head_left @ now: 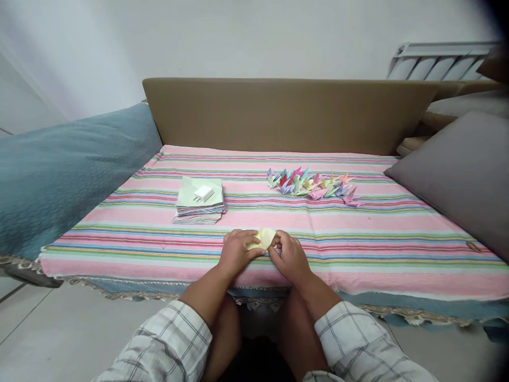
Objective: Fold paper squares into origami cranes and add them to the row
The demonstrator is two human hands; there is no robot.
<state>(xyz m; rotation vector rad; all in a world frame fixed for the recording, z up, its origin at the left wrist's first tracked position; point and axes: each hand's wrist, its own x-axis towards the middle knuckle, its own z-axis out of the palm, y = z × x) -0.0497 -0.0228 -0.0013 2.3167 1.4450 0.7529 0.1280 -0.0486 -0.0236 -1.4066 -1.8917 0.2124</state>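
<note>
A pale yellow sheet of folding paper (265, 238), partly folded, is held between my two hands near the front of the striped cloth. My left hand (239, 248) grips its left side, thumb below and fingers above. At the paper's right corner, the fingers of my right hand (289, 254) are pinched together on the edge. Fingers cover parts of the sheet, so its full shape is hidden. Beyond my right hand lies a cluster of folded paper cranes (314, 184) in many colours. To the far left of my hands is a stack of square paper sheets (199, 199).
A white charger plug (203, 193) lies on the paper stack. The striped cloth (131, 228) covers the sofa seat, with a brown backrest (278, 114) behind. A blue armrest (71, 164) bounds the left, a grey cushion (465, 170) the right. A small brown object (473, 246) lies near the cushion.
</note>
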